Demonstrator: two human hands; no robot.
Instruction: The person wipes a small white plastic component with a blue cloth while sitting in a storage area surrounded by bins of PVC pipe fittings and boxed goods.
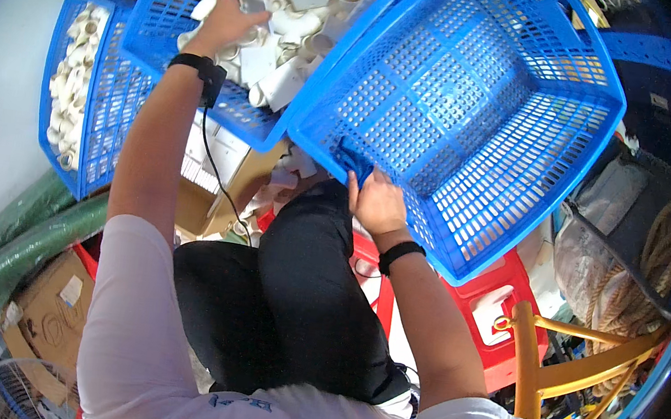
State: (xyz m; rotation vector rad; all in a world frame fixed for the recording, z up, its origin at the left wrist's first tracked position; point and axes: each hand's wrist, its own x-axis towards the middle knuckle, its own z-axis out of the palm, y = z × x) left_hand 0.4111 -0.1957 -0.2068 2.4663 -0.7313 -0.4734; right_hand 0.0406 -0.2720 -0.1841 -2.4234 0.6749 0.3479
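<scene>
My left hand point(230, 22) is over the white plastic pipe fittings and flat plates point(288, 24) heaped in a blue plastic basket point(164, 22) at the top. Its thumb is spread from the fingers, and I see nothing held in it. A second blue perforated basket point(449, 86) tilts at the right, its inside facing me with no fittings in it. My right hand point(380, 205) grips this basket's near rim. A darker blue piece point(353, 159) shows beside the right fingertips; whether it is cloth or part of the basket is unclear.
A blue basket of white elbow fittings point(73, 86) stands at the left, above green wrapped rolls point(40, 238). Red plastic stools point(495, 333) are below the tilted basket. A yellow metal frame point(531, 368) and coiled rope point(629, 305) are at the right. A cardboard carton point(51, 307) lies lower left.
</scene>
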